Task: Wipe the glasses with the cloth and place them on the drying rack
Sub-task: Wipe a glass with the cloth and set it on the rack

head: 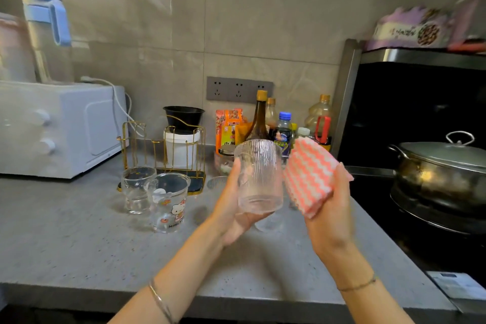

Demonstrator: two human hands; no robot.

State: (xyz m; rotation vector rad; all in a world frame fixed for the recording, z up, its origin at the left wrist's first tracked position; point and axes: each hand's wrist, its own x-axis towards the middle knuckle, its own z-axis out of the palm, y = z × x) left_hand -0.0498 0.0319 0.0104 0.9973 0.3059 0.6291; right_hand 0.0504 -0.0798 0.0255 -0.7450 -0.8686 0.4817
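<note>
Head view: at the centre of the frame the left hand (231, 208) grips a ribbed glass (259, 176) from the left and from below. Its fingers curl round the lower wall and base, and the thumb lies up the near side. The glass is mouth up, close to upright, and held in the air above the grey countertop (79, 231).

Just right of it the right hand (331, 218) holds a folded pink-and-white cloth (310, 176). The fingers are behind the cloth and the thumb is along its right edge. The cloth's left edge is right against the glass wall, but contact cannot be made out.

The gold wire drying rack (163, 150) stands left of centre at the back of the counter. A white tub (181, 150) topped by a black bowl (183, 116) stands behind it. In front of the rack, a plain glass (138, 189) and a cartoon-printed glass (169, 202) stand upright on the counter, side by side. A further ribbed rim (217, 183) shows behind the left hand, and another clear glass (268, 222) is partly hidden beneath the held one.

A white oven (60, 126) fills the left side. Bottles (259, 118) crowd the back wall under a row of sockets (239, 88). A lidded steel pot (441, 171) sits on the dark hob at the right.
</note>
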